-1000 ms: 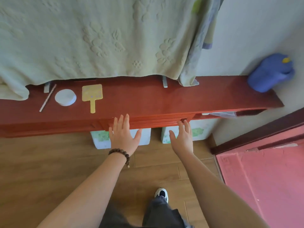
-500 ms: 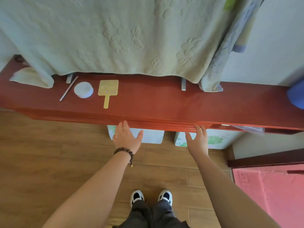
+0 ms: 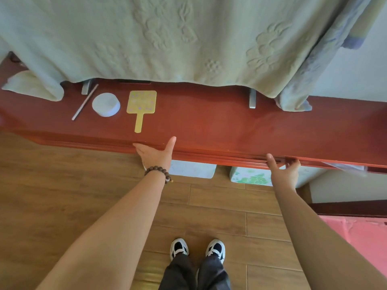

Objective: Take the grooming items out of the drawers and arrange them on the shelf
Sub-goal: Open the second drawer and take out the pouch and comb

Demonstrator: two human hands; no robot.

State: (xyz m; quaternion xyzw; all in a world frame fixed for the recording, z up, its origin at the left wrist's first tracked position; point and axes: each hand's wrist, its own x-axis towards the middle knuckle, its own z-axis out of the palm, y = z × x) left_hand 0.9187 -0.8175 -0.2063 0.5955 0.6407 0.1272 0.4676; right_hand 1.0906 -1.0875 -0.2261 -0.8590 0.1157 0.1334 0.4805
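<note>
Left hand: left hand (image 3: 156,154) reaches under the front lip of the long red-brown wooden shelf (image 3: 209,124); thumb stretched up against the edge, fingers tucked below out of sight, so I cannot tell whether they are curled or flat; it carries nothing visible

Right hand: right hand (image 3: 283,170) sits further along the same lip; thumb to the left, fingertips (image 3: 293,163) hooked up over the moulding, apparently clamped on the edge of a drawer front, though the drawer itself is hidden beneath the top

Why held so: both hands at the lip, well apart, suggest a grip on a wide drawer from underneath (a two-handed hold keeps it from skewing); this is a judgement only

Items on the shelf: yellow flat paddle-shaped hand mirror (image 3: 141,104) lies face up, handle toward the person; white round shallow jar (image 3: 106,104) just beside it on the left; thin pale stick (image 3: 84,102) lies slantwise left of the jar; all three grouped near the back, leaving the front edge free for the hands

Surroundings: pale green embossed blanket (image 3: 167,38) hangs over the rear of the shelf; two floral-printed storage boxes (image 3: 249,176) stand on the floor below

Progress: some items are set out; the drawers probably hold more
</note>
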